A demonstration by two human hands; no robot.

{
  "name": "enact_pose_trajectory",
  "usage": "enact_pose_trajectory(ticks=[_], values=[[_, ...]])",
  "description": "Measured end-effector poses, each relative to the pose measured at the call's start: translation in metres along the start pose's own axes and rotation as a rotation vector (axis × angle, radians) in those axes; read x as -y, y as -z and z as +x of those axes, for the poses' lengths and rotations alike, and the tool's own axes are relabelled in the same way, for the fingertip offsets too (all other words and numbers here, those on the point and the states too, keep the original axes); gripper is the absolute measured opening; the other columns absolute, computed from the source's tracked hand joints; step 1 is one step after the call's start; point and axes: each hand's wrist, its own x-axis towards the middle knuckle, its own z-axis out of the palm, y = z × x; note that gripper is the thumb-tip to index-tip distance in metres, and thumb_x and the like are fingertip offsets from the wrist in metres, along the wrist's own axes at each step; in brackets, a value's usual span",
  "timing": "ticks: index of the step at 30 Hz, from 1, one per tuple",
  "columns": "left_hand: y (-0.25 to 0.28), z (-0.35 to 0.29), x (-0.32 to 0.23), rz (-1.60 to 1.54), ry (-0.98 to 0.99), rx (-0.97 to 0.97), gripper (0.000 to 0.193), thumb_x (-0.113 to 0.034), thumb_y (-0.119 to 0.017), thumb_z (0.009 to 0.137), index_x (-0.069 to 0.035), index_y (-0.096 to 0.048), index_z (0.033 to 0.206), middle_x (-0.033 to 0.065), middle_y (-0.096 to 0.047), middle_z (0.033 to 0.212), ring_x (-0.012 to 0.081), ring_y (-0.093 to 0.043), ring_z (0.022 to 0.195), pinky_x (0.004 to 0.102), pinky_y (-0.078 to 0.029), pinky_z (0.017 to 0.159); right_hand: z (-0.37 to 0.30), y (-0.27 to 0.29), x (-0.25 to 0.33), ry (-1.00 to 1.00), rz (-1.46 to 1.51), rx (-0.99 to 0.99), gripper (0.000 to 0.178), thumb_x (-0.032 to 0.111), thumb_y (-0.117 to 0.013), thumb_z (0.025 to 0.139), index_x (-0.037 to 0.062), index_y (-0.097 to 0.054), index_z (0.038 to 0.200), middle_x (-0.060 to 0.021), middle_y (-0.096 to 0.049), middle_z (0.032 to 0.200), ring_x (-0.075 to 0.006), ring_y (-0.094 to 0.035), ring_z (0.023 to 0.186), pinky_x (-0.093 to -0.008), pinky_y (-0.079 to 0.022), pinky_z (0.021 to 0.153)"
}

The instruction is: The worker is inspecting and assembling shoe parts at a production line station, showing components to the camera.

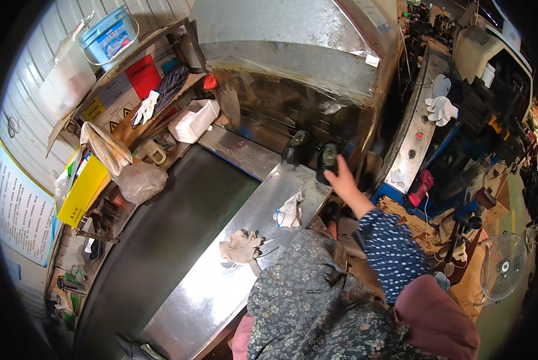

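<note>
My right hand (343,180) reaches out past the far end of the metal bench, its fingers closed on a black shoe (326,161) with a greenish top. A second black shoe (296,148) stands just left of it, by the opening of a large metal-hooded machine (293,66). My left hand is out of view; only a bit of pink sleeve (243,337) shows on that side. Nearer on the bench lie a soiled work glove (242,247) and a crumpled white cloth (289,212). Part of another dark shoe (142,348) shows at the lower left edge.
A dark conveyor belt (173,228) runs left of the metal bench (191,303). Shelving on the left holds a blue bucket (109,37), a white plastic bin (194,120) and a yellow box (83,191). At right are a machine panel (414,138) and a fan (504,266).
</note>
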Motion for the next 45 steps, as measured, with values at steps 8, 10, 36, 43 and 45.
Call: enact_pose_trajectory(ticks=[8,10,36,43,45], values=[[-0.002,-0.029,0.002,-0.165,-0.046,0.121,0.013,-0.011,-0.064,0.089,-0.003,-0.069,0.080,-0.0022,-0.063,0.073,0.0046,-0.054,0.063,0.0231,-0.044,0.058,-0.186,-0.068,0.173,0.435,-0.188,1.018,0.024,0.022,-0.063,0.089,0.0083,-0.070,0.108,-0.0120,-0.071,0.101,-0.0276,-0.068,0.093,-0.0382,-0.051,0.088],[-0.009,-0.032,-0.011,-0.183,-0.072,0.208,0.013,-0.011,-0.064,0.089,-0.003,-0.069,0.080,-0.0024,-0.063,0.073,0.0044,-0.054,0.063,0.0231,-0.044,0.058,-0.209,-0.064,0.151,0.617,-0.172,0.837,0.019,0.023,-0.062,0.087,0.0098,-0.069,0.098,-0.0111,-0.070,0.090,-0.0297,-0.067,0.086,-0.0406,-0.051,0.083],[0.015,-0.140,-0.015,0.346,0.108,0.630,0.034,-0.026,-0.070,0.082,-0.002,-0.067,0.107,0.0169,-0.070,0.100,0.0296,-0.068,0.085,0.0349,-0.052,0.077,-0.221,-0.061,0.169,0.720,-0.135,0.539,0.010,0.013,-0.066,0.081,0.0068,-0.072,0.087,-0.0111,-0.071,0.083,-0.0298,-0.067,0.079,-0.0405,-0.050,0.078],[-0.013,-0.123,-0.015,-0.173,0.094,0.591,0.038,-0.021,-0.064,0.092,-0.003,-0.059,0.125,0.0063,-0.068,0.114,0.0107,-0.059,0.102,0.0282,-0.047,0.091,-0.222,-0.061,0.168,0.748,-0.134,0.535,0.010,0.012,-0.066,0.082,0.0062,-0.071,0.087,-0.0115,-0.071,0.083,-0.0298,-0.067,0.078,-0.0406,-0.049,0.077],[-0.018,-0.117,-0.023,-0.380,0.020,0.515,0.044,-0.016,-0.061,0.096,-0.003,-0.049,0.136,0.0056,-0.060,0.128,0.0117,-0.054,0.114,0.0292,-0.043,0.100,-0.221,-0.061,0.168,0.751,-0.130,0.539,0.009,0.012,-0.065,0.082,0.0061,-0.071,0.086,-0.0115,-0.071,0.083,-0.0298,-0.067,0.078,-0.0405,-0.049,0.077]])
